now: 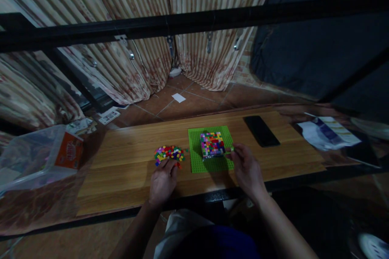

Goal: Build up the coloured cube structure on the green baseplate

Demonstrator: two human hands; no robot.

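Note:
A green studded baseplate [197,165] lies on the wooden board, bearing a block of many-coloured small bricks [212,144] built up in a square. My right hand [246,168] is over the plate's right edge, beside the block. Its thumb and fingers are pinched together, with what looks like a small light green brick at the tips. To the left of the plate is a loose pile of small coloured bricks [169,153]. My left hand [163,181] rests at the near side of this pile, fingers curled down and touching the bricks. Its fingertips are partly hidden.
A black phone-like slab [261,130] lies on the wooden board [127,158], right of the plate. A clear plastic bin [39,153] with an orange label stands at the left. Crumpled white packaging [330,132] lies at the right. A dark rail [194,20] crosses beyond the table.

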